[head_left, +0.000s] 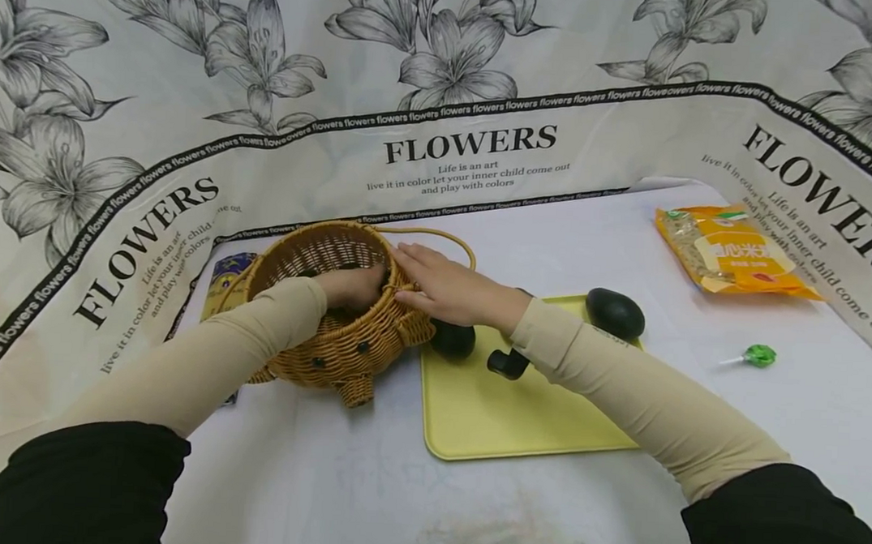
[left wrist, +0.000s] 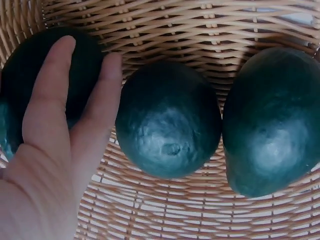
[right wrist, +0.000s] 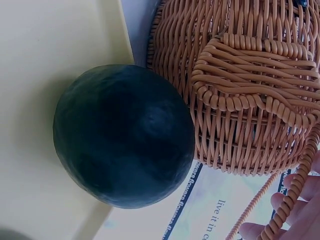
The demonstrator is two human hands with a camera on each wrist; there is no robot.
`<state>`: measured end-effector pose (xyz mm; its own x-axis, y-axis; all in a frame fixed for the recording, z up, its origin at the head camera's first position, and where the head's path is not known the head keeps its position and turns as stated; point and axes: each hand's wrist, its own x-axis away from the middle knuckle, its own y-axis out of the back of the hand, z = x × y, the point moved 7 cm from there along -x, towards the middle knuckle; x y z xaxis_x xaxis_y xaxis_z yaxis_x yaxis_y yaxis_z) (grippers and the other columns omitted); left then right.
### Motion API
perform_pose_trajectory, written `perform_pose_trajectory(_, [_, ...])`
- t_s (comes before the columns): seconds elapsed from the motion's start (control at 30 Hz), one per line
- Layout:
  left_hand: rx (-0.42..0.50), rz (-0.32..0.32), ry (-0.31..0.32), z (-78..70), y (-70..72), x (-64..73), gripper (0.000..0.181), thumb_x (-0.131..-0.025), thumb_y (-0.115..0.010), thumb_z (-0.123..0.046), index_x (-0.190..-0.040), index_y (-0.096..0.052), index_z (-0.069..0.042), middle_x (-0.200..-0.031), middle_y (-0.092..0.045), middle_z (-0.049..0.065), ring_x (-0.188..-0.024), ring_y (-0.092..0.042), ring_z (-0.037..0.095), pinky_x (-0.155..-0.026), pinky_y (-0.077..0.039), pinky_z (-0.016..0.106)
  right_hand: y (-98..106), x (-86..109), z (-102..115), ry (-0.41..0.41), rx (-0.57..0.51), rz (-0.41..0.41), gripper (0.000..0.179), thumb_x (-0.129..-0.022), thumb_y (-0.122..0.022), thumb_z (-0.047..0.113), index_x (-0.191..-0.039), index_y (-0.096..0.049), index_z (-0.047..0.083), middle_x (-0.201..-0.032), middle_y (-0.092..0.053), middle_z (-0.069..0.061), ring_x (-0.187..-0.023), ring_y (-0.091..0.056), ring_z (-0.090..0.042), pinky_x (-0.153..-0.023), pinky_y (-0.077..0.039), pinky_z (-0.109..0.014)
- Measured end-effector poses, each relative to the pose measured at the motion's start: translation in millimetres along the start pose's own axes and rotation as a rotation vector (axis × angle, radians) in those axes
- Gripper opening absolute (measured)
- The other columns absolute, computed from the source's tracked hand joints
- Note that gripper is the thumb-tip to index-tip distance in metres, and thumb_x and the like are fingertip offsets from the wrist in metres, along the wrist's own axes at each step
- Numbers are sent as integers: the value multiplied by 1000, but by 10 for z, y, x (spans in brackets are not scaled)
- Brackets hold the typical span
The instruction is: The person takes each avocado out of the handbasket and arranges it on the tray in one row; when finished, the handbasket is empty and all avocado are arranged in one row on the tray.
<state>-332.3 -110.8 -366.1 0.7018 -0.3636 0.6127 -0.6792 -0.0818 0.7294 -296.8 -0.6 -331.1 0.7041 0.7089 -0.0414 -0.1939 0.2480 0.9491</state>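
My left hand (head_left: 358, 289) reaches into a pig-shaped wicker basket (head_left: 345, 353), tipped toward me. In the left wrist view its fingers lie curled over a dark green avocado (left wrist: 82, 55). Beside it in the basket sit a second avocado (left wrist: 170, 120) and a third avocado (left wrist: 272, 122). My right hand (head_left: 453, 289) rests against the basket's right rim with fairly straight fingers. The basket's handle (right wrist: 295, 187) crosses in front of those fingers in the right wrist view. Close by the basket's ear lies another avocado (right wrist: 125, 135), at the edge of the yellow tray (head_left: 473, 436).
One more avocado (head_left: 615, 314) sits at the tray's far right corner. Farther right are an orange snack bag (head_left: 732, 248) and a green-wrapped lollipop (head_left: 759, 356). Behind the basket's left side a purple and yellow package (head_left: 231, 271) shows partly. Flower-printed cloth rises behind the table.
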Motion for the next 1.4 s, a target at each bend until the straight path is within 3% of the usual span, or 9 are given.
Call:
perform_pose_trajectory(0.13, [-33, -17, 4, 23, 50, 36, 83, -97, -46, -37, -149, 3, 4, -157, -10, 23, -145, -16, 35, -119, -18, 45, -2, 2, -3, -6, -2, 3, 68, -100, -38, 42, -152, -12, 6, -158, -12, -17, -147, -13, -29, -121, -14, -40])
perform_pose_trajectory(0.3, [-48, -57, 5, 30, 164, 112, 89, -92, -52, -42, -149, -2, 4, -155, -18, 23, -141, -28, 35, -116, -26, 45, 2, 8, -8, -12, 0, 2, 69, -100, -39, 43, -152, -12, 7, -158, -13, -17, -147, -13, -29, -121, -14, -40])
perform_pose_trajectory(0.5, [24, -64, 21, 32, 259, 199, 89, -90, -59, -40, -151, -6, -2, -155, -20, 20, -134, -41, 31, -93, -52, 36, 36, 38, -15, -19, 2, -7, 69, -99, -39, 44, -152, -13, 8, -158, -13, -16, -147, -14, -29, -120, -15, -41])
perform_pose_trajectory(0.63, [28, -55, 21, 56, 312, 295, 90, -88, -63, -40, -152, -8, -8, -155, -21, 19, -127, -49, 30, -85, -55, 34, 67, 73, -23, -24, -6, -13, 68, -100, -39, 43, -152, -13, 8, -158, -13, -16, -147, -14, -29, -120, -15, -42])
perform_pose_trajectory(0.8, [151, -71, 19, 115, 393, 427, 90, -88, -66, -35, -153, -7, -15, -156, -18, 18, -109, -63, 30, -81, -57, 33, 96, 130, -59, -43, -17, -7, 69, -100, -38, 44, -152, -11, 8, -158, -13, -16, -147, -13, -28, -120, -15, -42])
perform_pose_trajectory(0.97, [151, -179, 0, 102, 555, 596, 90, -87, -67, -35, -153, -8, -18, -156, -18, 18, -109, -61, 33, -83, -56, 37, 176, 245, -123, -51, -16, -42, 68, -100, -39, 42, -152, -11, 9, -158, -13, -15, -147, -12, -29, -120, -16, -43])
perform_pose_trajectory(1.2, [76, -390, -76, -16, 804, 924, 85, -83, -68, -42, -150, -20, -23, -144, -41, 18, -123, -47, 35, -96, -43, 53, 317, 524, -263, -110, -35, -75, 67, -100, -39, 42, -153, -9, 13, -160, -9, -12, -148, -11, -29, -120, -15, -45])
perform_pose_trajectory(1.4, [32, -466, -140, -227, 840, 1123, 83, -81, -70, -44, -147, -24, -24, -144, -41, 16, -123, -48, 36, -99, -40, 56, 411, 778, -408, -158, -43, -103, 67, -100, -41, 40, -153, -10, 13, -160, -9, -13, -148, -9, -30, -119, -15, -48])
